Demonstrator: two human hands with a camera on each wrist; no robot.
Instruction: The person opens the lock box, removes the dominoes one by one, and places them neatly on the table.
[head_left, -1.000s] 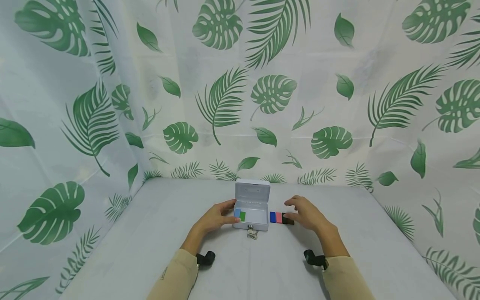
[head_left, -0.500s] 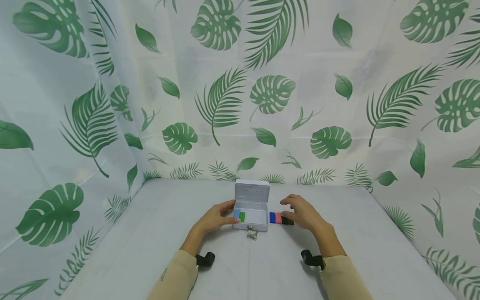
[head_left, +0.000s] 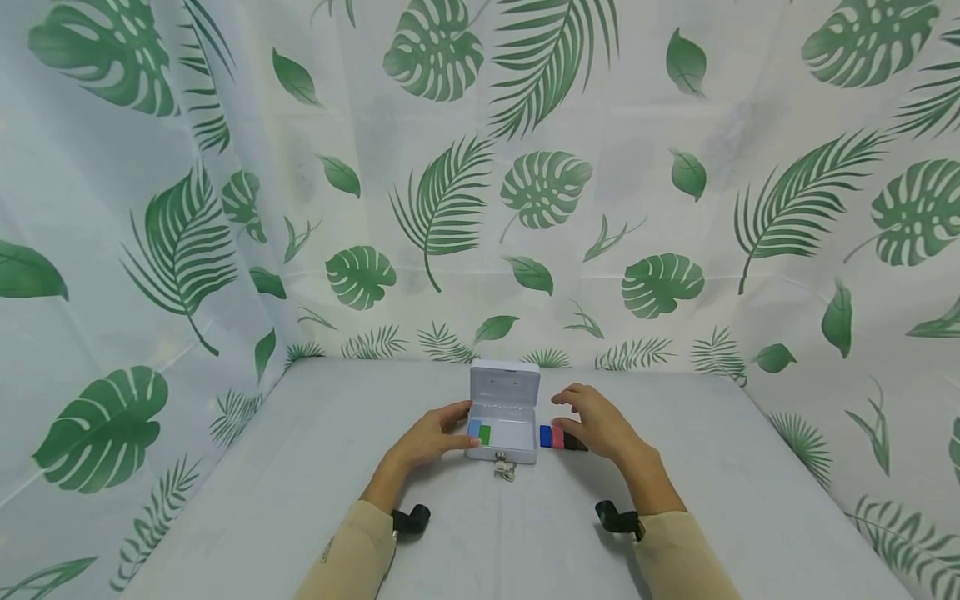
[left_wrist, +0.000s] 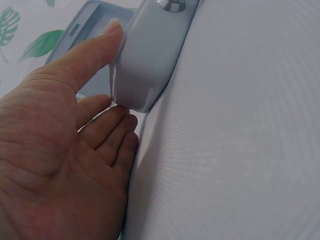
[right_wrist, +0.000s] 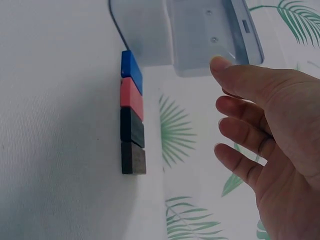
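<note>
An open pale grey cash box (head_left: pixel 517 435) stands mid-table, its hinged lid raised. Inside, at the left end, lie a light blue block (head_left: pixel 475 427) and a green block (head_left: pixel 485 434). My left hand (head_left: pixel 427 437) holds the box's left end, the thumb on the rim and the fingers against the side. Right of the box, a blue block (right_wrist: pixel 131 71), a pink block (right_wrist: pixel 131 98), a black block (right_wrist: pixel 131 125) and a dark brown block (right_wrist: pixel 133 158) form a touching row. My right hand (head_left: pixel 600 423) hovers over this row, thumb and fingers apart, holding nothing.
Keys (head_left: pixel 505 471) hang from the lock on the box's front. A white cloth covers the table (head_left: pixel 337 467). Leaf-patterned curtains (head_left: pixel 465 325) rise behind it and at both sides. A black wrist camera (head_left: pixel 617 518) sits below the right hand.
My right hand has shifted left along the row, from the black block toward the pink one. The left hand and the box have stayed in place.
</note>
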